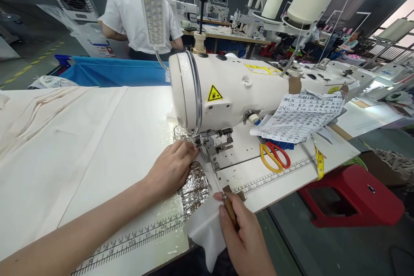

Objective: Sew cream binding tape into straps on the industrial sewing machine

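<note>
A white sewing machine (pixel 220 90) stands on the table with its needle area low at its left end. Beside the presser foot, my left hand (pixel 171 166) has its fingers curled together and pressed down on the edge of a white fabric piece (pixel 207 220). My right hand (pixel 244 233) is closed round the wooden handle of an awl (pixel 230 211). The awl's thin metal shaft points up toward the presser foot, over the fabric. The loose end of the fabric drapes over the table's front edge. Shiny tape (pixel 195 185) covers the tabletop under my left hand.
Yellow and red scissors (pixel 274 155) lie right of the needle area, near handwritten paper sheets (pixel 300 114) and a yellow tape measure (pixel 319 164). Pale fabric (pixel 39 116) lies at left. A red stool (pixel 355 196) stands at right. A person (pixel 139 17) in white has their back turned behind a blue cloth bin (pixel 116 71).
</note>
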The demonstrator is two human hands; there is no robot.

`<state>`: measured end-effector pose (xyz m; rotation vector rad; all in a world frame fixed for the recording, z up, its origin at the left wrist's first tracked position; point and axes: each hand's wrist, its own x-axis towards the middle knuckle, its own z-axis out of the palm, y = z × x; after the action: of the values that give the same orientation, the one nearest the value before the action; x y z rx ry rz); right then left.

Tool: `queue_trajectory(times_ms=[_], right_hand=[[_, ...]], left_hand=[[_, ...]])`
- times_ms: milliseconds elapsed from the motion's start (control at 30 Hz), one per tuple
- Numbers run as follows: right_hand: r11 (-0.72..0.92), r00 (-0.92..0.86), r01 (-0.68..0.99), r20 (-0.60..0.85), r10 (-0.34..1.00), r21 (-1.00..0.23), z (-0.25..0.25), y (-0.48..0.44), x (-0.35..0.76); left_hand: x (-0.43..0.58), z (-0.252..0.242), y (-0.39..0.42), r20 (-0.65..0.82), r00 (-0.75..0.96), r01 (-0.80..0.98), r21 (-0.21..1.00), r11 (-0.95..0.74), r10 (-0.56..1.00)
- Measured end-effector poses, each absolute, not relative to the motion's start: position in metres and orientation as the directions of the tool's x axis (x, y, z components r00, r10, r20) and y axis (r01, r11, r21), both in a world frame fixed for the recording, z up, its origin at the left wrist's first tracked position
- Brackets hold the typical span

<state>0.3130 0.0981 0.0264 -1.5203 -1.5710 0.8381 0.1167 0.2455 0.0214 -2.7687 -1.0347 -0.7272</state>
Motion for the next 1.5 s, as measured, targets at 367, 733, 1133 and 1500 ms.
queue_trajectory(times_ms=[367,733,1133,1500], right_hand=[[0.128,-0.061,0.515,0.113,0.992,-0.847,0.034,0.122,0.308],[0.086,-0.104,0.535,0.035,0.994,-0.840,0.040,0.141,0.304],[0.217,-0.115,0.544,0.184,0.976,-0.811,0.034,0.145,0.299],[0.687,-0.312,0.442,0.619,0.721,-0.577,0.049,0.131,0.276]], left_hand=[[0.115,0.021,0.247,0.498,0.687,0.584,0.056,-0.810,0.530],[0.116,0.024,0.241,0.533,0.686,0.530,0.100,-0.842,0.495],[0.119,0.021,0.244,0.438,0.691,0.648,-0.021,-0.762,0.575],[0.129,0.028,0.250,0.326,0.643,0.704,0.105,-0.702,0.693]])
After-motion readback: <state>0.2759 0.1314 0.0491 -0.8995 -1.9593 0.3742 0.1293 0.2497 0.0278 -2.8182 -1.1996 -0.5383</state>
